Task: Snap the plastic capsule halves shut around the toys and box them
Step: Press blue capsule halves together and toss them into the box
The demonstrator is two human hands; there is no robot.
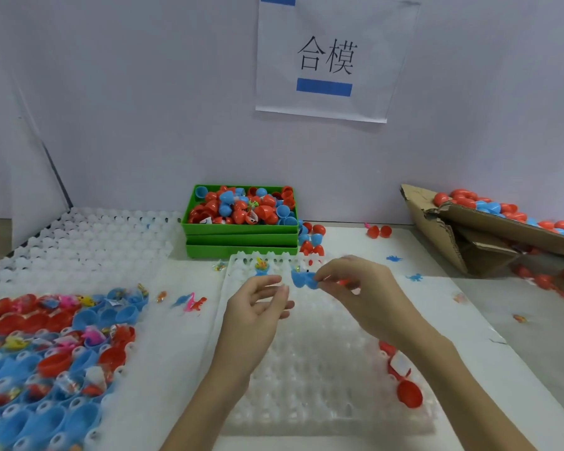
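Even, soft overhead light, faint shadows; edges bow outward (wide lens), lower-left corner blurred.

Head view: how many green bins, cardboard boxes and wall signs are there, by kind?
Green bins: 3, stacked
Cardboard box: 1
Paper sign: 1
Total: 5

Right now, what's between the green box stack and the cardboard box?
Head view: loose red capsule halves and blue ones on the table between green box stack and cardboard box.
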